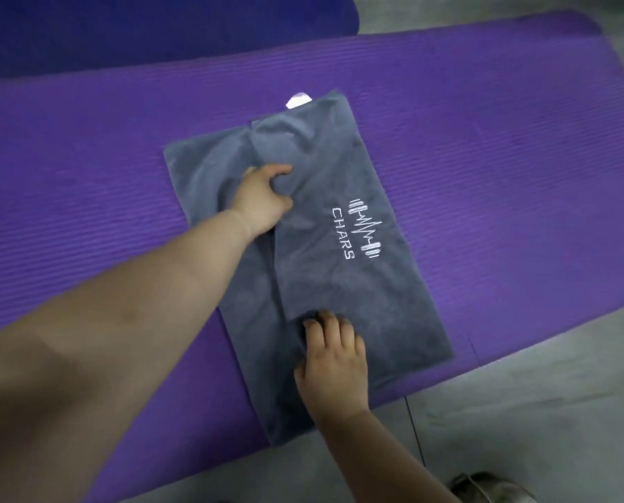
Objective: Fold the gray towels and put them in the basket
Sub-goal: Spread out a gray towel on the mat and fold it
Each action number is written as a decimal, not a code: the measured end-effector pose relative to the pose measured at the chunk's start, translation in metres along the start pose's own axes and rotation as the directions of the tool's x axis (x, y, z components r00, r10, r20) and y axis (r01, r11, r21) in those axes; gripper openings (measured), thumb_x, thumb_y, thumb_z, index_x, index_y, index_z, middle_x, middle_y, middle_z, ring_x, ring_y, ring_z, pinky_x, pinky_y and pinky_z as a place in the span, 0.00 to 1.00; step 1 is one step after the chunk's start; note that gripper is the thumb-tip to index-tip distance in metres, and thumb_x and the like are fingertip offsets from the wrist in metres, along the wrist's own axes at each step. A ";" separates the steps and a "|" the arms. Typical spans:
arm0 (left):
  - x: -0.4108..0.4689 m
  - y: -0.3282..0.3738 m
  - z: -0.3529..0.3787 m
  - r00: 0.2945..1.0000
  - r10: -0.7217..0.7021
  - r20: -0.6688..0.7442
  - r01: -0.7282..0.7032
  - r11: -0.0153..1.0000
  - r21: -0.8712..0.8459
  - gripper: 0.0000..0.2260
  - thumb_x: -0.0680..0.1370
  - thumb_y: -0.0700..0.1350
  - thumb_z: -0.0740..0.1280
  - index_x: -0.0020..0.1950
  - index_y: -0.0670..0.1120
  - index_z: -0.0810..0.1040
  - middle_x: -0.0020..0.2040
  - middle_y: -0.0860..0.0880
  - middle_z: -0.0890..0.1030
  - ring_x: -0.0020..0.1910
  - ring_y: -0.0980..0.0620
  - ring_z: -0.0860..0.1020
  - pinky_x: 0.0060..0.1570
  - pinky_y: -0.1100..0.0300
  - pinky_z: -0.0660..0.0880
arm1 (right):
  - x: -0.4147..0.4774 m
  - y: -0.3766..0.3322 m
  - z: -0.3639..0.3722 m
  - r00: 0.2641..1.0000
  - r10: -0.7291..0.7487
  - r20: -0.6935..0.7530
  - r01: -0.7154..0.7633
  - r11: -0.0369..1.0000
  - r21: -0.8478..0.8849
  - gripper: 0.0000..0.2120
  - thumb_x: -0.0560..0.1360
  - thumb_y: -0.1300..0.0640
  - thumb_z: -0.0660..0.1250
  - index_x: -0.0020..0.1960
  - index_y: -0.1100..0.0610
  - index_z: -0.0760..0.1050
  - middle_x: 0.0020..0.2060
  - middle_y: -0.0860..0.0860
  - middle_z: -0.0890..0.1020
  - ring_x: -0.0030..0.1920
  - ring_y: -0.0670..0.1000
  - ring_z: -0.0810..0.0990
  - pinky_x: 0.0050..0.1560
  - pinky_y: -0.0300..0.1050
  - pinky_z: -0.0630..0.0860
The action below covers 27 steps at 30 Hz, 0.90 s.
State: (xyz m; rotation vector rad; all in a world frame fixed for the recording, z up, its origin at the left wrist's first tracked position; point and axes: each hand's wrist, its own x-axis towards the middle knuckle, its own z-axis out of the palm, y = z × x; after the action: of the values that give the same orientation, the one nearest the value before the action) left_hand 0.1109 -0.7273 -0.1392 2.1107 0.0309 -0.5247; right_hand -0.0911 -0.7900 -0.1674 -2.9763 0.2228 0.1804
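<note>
**Lengthwise fold in hand, basket out of sight**

From my remote seat, at ten o'clock a dark blue mat [121, 27] lies behind the purple yoga mat [484, 139] that fills most of the view. The left hand [263, 201] reaches in from eight o'clock, its fingers and thumb curled round the far edge of the flap [321, 270] being laid over. The gray towel [383, 321] lies flat on the purple mat at the centre, its long axis running from eleven to five o'clock. A white tag [298, 101] pokes out at its twelve o'clock end. White stitching [343, 234] on the flap reads "CHARS", beside a pulse line with a barbell at each end. The right hand [334, 364] comes up from five o'clock, with bent fingertips on the flap's near corner. I cannot tell whether it pinches or only presses. A thin black cable [415, 430] runs over the gray floor [521, 430] at six o'clock.

I judge this the first towel, mid-fold, with the flap not yet square to the layer beneath. The next move calls for both hands to draw the edge level and smooth it flat before folding crosswise. No basket shows, so I would have to find it before the drop
</note>
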 end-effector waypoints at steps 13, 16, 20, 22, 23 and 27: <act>-0.029 -0.022 -0.049 0.994 0.036 -0.099 -0.031 0.999 0.045 0.32 0.70 0.32 0.66 0.72 0.45 0.61 0.70 0.41 0.63 0.68 0.47 0.65 0.65 0.66 0.59 | -0.004 -0.012 -0.024 0.980 -0.150 -0.128 0.168 0.975 0.147 0.19 0.57 0.50 0.52 0.35 0.50 0.81 0.31 0.44 0.82 0.19 0.45 0.74 0.16 0.36 0.63; -0.029 -0.042 -0.059 0.986 -0.055 -0.156 0.053 0.998 -0.018 0.30 0.70 0.32 0.66 0.71 0.43 0.63 0.68 0.41 0.67 0.67 0.45 0.68 0.68 0.57 0.64 | -0.016 -0.035 -0.018 0.980 -0.185 -0.070 0.195 0.965 0.175 0.19 0.56 0.49 0.52 0.35 0.47 0.81 0.31 0.42 0.81 0.17 0.43 0.73 0.16 0.35 0.64; -0.036 -0.061 -0.062 0.958 -0.220 -0.185 0.169 0.951 -0.257 0.27 0.74 0.32 0.64 0.71 0.43 0.62 0.66 0.45 0.69 0.65 0.47 0.70 0.62 0.61 0.67 | -0.021 -0.047 -0.012 0.978 -0.206 0.000 0.202 0.956 0.213 0.19 0.56 0.48 0.51 0.36 0.46 0.80 0.32 0.41 0.81 0.18 0.43 0.74 0.17 0.34 0.65; -0.034 -0.063 -0.061 0.958 -0.243 -0.153 0.169 0.907 -0.387 0.25 0.75 0.33 0.62 0.71 0.43 0.62 0.67 0.41 0.70 0.65 0.45 0.70 0.63 0.56 0.68 | -0.022 -0.044 -0.012 0.975 -0.221 -0.010 0.219 0.959 0.179 0.20 0.55 0.47 0.51 0.37 0.46 0.80 0.33 0.40 0.82 0.18 0.42 0.74 0.17 0.34 0.65; -0.032 -0.062 -0.062 0.959 -0.242 -0.146 0.158 0.888 -0.432 0.24 0.76 0.33 0.62 0.71 0.42 0.62 0.67 0.41 0.70 0.65 0.45 0.70 0.63 0.55 0.68 | -0.022 -0.041 -0.011 0.972 -0.235 -0.012 0.234 0.956 0.176 0.21 0.56 0.47 0.51 0.37 0.45 0.80 0.33 0.40 0.82 0.18 0.42 0.73 0.16 0.33 0.64; -0.006 -0.049 -0.069 0.971 -0.190 -0.146 0.103 0.881 -0.461 0.24 0.74 0.33 0.64 0.69 0.44 0.67 0.67 0.44 0.71 0.60 0.51 0.72 0.64 0.59 0.68 | -0.019 -0.038 -0.013 0.961 -0.276 -0.001 0.270 0.939 0.212 0.22 0.56 0.47 0.51 0.39 0.44 0.81 0.34 0.39 0.82 0.19 0.41 0.74 0.17 0.32 0.65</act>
State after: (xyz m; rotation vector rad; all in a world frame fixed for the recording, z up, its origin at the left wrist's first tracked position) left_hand 0.1187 -0.6430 -0.1428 1.6970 0.3898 -0.3616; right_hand -0.1024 -0.7520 -0.1465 -2.7519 -0.1662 0.1545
